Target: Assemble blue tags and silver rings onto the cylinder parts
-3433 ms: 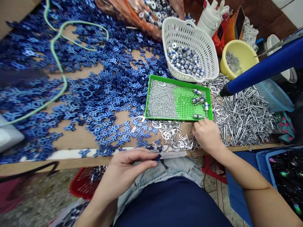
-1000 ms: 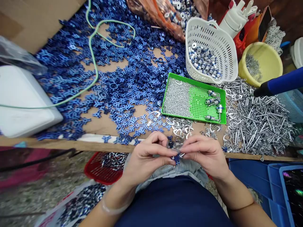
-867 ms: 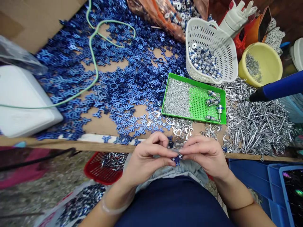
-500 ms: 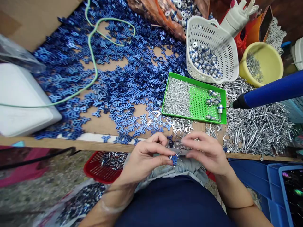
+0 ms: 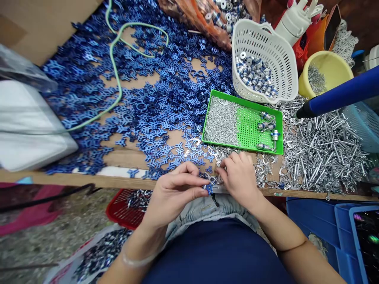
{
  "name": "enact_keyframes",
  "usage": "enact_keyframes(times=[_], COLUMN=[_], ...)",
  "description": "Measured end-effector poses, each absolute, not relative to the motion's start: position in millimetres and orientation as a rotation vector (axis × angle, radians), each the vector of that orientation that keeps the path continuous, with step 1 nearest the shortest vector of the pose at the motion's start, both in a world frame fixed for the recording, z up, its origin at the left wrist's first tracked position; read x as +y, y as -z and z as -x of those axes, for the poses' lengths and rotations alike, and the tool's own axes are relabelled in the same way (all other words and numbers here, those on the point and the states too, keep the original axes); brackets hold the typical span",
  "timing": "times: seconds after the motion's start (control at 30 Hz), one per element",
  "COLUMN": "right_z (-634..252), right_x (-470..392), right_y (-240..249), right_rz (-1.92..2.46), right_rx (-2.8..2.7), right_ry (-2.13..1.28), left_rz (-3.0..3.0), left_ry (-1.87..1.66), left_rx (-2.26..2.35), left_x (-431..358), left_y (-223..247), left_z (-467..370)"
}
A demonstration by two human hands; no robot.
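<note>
The desk is looking seriously crowded: a huge spread of blue Y-shaped parts is covering most of the left and middle, with brown patches showing through and a pale green cord snaking over the top. The left hand is pinching a small blue piece between thumb and finger, just in front of the desk's wooden edge. The right hand is dipping its fingers toward the loose silver clips near that edge; can't tell if it's gripping anything. Behind it a green tray is holding tiny silver bits on one side and a few blue-banded metal cylinders on the other. A white basket is sitting behind that, a yellow bowl beside it, and a pile of silver pins is sprawling to the right under a blue tool. Below desk level, a red basket is standing on the left and a blue crate on the right.
</note>
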State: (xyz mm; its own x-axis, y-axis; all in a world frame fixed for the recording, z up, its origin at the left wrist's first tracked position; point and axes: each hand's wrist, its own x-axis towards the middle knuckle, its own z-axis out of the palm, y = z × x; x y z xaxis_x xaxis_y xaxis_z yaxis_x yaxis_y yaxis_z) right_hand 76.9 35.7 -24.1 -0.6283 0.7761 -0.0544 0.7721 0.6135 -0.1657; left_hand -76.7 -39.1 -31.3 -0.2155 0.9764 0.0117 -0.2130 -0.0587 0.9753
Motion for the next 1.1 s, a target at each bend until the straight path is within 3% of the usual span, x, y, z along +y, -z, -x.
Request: enact_keyframes(times=[0.17, 0.5, 0.7, 0.97, 1.1], right_z=[-81, -88, -73, -86, -112], right_x=[42, 13, 8, 13, 40], right_y=[21, -1, 12, 12, 11], right_rz=[1.205, 0.848, 0.902, 0.852, 1.006], right_rx=[-2.792, -2.062, -1.945, -2.061, -1.824], right_ry=[-0.292, -0.226, -0.167, -0.419, -0.396], left_rz=[-0.968, -1.029, -1.122, -1.067, -1.025], left_ry=[-1.519, -1.771, -1.863, -1.924, -1.986], left_rx=[1.235, 1.400, 1.381, 1.350, 1.400], left_x=[-42, -36, -33, -33, -34], left_y=[33, 34, 33, 40, 50], left_z=[77, 54, 50, 50, 65])
